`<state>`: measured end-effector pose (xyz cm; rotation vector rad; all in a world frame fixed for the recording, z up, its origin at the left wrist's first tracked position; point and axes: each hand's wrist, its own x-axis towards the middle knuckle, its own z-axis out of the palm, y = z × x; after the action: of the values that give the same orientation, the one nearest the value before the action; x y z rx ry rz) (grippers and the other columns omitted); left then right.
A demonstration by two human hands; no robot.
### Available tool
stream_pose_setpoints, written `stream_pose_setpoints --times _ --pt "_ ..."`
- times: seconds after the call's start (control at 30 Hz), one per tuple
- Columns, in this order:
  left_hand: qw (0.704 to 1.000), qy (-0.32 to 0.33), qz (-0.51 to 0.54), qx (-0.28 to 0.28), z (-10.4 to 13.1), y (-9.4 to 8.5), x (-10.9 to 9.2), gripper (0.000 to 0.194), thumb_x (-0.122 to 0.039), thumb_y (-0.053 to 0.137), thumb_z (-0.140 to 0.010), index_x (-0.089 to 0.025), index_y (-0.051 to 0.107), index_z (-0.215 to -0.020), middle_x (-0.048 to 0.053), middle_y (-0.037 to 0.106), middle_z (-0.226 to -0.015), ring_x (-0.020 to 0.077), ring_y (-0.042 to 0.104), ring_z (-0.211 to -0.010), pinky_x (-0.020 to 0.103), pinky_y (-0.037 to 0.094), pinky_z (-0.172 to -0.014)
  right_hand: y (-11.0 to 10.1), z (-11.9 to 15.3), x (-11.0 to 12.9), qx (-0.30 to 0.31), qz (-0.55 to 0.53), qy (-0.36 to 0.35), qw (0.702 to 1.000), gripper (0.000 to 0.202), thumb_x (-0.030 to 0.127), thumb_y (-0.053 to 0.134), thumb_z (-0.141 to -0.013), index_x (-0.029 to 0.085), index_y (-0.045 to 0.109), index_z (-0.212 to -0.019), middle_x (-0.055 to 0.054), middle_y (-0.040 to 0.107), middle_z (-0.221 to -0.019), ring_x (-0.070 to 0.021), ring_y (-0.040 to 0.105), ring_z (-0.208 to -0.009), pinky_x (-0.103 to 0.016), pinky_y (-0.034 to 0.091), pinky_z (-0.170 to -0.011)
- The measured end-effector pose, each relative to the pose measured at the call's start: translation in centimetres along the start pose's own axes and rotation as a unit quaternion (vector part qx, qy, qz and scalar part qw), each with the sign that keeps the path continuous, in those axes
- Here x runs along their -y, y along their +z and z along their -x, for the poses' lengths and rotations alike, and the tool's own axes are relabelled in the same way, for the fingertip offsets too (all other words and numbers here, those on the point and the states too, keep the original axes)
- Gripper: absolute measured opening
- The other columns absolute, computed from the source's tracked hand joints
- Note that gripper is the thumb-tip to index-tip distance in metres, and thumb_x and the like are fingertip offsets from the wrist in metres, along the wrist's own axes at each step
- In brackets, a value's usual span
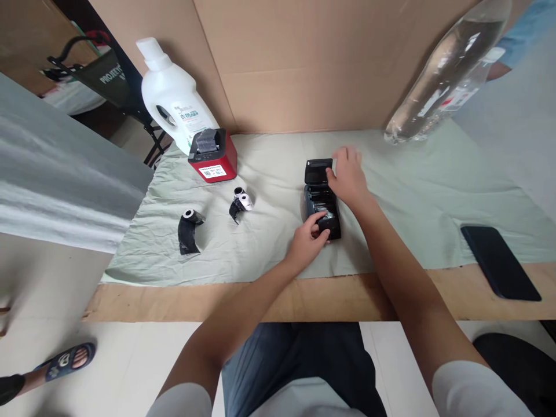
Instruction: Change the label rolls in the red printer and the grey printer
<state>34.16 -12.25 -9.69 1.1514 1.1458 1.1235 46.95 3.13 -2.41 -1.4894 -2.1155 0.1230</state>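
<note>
A small black portable printer (333, 227) lies on the cloth in front of me, its hinged lid (318, 172) raised and tipped back. Dark ribs and something pale show inside its hollow. My left hand (306, 243) grips the near end of the printer from the left, thumb and index finger over its edge. At the lid's right edge is my right hand (348, 174), thumb against the lid and the other fingers apart, their tips blurred. Left of the printer lie a small black-and-white paper roll (244, 201) and a larger partly unwound black roll (188, 234).
A red-and-black box-shaped printer (217, 162) stands at back left, before a white detergent bottle (174, 95). Large clear bottles (438, 81) lean at back right. A dark phone (499, 262) lies near the right front edge. Cardboard (304, 63) walls the back. Someone's sandalled foot (78, 357) shows lower left.
</note>
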Motion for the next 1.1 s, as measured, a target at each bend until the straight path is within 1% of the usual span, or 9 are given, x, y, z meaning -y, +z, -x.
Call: stream_pose_setpoints --times 0.1,0.2,0.37,0.5,0.67,0.77,0.9,0.97,1.1 --pt "1.000 0.000 -0.019 0.008 0.2 0.0 -0.1 0.043 -0.028 0.066 -0.092 -0.022 0.065 -0.134 0.002 0.074 -0.084 0.0142 0.070 -0.065 0.027 0.059 -0.064 -0.3 -0.2 -0.2 0.028 -0.049 -0.026 0.998 0.042 0.022 0.042 -0.100 0.015 0.055 -0.139 -0.019 0.057 -0.139 -0.0368 0.051 -0.131 -0.055 0.042 -0.113" --pt "0.999 0.003 -0.033 0.011 0.4 -0.1 -0.5 0.035 -0.029 0.066 -0.092 -0.022 0.070 -0.126 -0.001 0.068 -0.073 0.0150 0.069 -0.063 0.027 0.058 -0.063 -1.4 0.0 -0.1 0.081 -0.090 -0.038 0.992 0.037 0.021 0.036 -0.101 0.017 0.067 -0.121 -0.017 0.060 -0.126 -0.0306 0.060 -0.115 -0.047 0.047 -0.107" --pt "0.998 0.019 -0.058 0.012 0.5 -0.2 -0.6 0.030 -0.027 0.062 -0.093 -0.021 0.072 -0.121 -0.006 0.050 -0.059 0.0148 0.068 -0.060 0.026 0.054 -0.063 -3.7 0.6 0.3 0.209 -0.085 -0.054 0.973 0.023 0.015 0.052 -0.091 0.022 0.071 -0.103 -0.010 0.063 -0.112 -0.0239 0.063 -0.094 -0.040 0.050 -0.091" --pt "0.998 0.025 -0.064 0.011 0.5 -0.2 -0.3 0.030 -0.028 0.062 -0.093 -0.022 0.072 -0.121 -0.007 0.045 -0.058 0.0141 0.065 -0.058 0.027 0.054 -0.064 -3.8 0.6 0.4 0.295 -0.039 -0.041 0.954 0.014 0.009 0.060 -0.080 0.021 0.067 -0.083 -0.007 0.066 -0.097 -0.0208 0.061 -0.081 -0.034 0.047 -0.075" --pt "0.999 0.015 -0.046 0.011 0.6 -0.3 -0.4 0.030 -0.031 0.065 -0.093 -0.024 0.073 -0.120 -0.007 0.042 -0.059 0.0141 0.064 -0.058 0.028 0.057 -0.065 -3.0 0.0 -0.4 0.297 -0.034 -0.015 0.954 0.010 0.021 0.069 -0.080 0.022 0.060 -0.085 -0.004 0.065 -0.090 -0.0196 0.058 -0.080 -0.031 0.044 -0.070" --pt "0.999 0.011 -0.051 0.009 0.8 -0.3 -0.8 0.029 -0.031 0.065 -0.093 -0.023 0.073 -0.119 -0.006 0.048 -0.061 0.0149 0.066 -0.060 0.028 0.056 -0.064 -2.3 -0.2 -1.7 0.286 -0.050 0.032 0.956 0.027 0.035 0.077 -0.079 0.023 0.058 -0.094 -0.001 0.062 -0.084 -0.0174 0.055 -0.073 -0.030 0.042 -0.064" --pt "0.998 0.006 -0.063 0.008 0.9 -0.2 -1.0 0.030 -0.028 0.062 -0.093 -0.023 0.073 -0.121 -0.005 0.051 -0.062 0.0154 0.068 -0.062 0.026 0.053 -0.063 -1.4 -0.1 -3.2 0.306 -0.084 0.108 0.942 0.049 0.051 0.084 -0.073 0.024 0.054 -0.099 0.002 0.058 -0.076 -0.0152 0.051 -0.065 -0.029 0.041 -0.060" --pt "0.997 0.012 -0.076 0.006 0.8 -0.1 -0.9 0.029 -0.026 0.062 -0.093 -0.023 0.074 -0.120 -0.005 0.051 -0.060 0.0152 0.066 -0.061 0.026 0.052 -0.063 -1.2 0.0 -3.2 0.316 -0.085 0.136 0.935 0.049 0.052 0.086 -0.071 0.024 0.053 -0.095 0.002 0.059 -0.075 -0.0162 0.052 -0.066 -0.030 0.041 -0.062" --pt "0.995 0.027 -0.099 0.010 0.5 -0.1 -0.5 0.029 -0.027 0.062 -0.094 -0.023 0.073 -0.120 -0.003 0.060 -0.065 0.0145 0.064 -0.062 0.026 0.050 -0.062 -1.4 0.3 -2.2 0.321 -0.078 0.166 0.929 0.041 0.047 0.084 -0.076 0.024 0.051 -0.087 0.002 0.057 -0.074 -0.0167 0.052 -0.068 -0.031 0.040 -0.064"
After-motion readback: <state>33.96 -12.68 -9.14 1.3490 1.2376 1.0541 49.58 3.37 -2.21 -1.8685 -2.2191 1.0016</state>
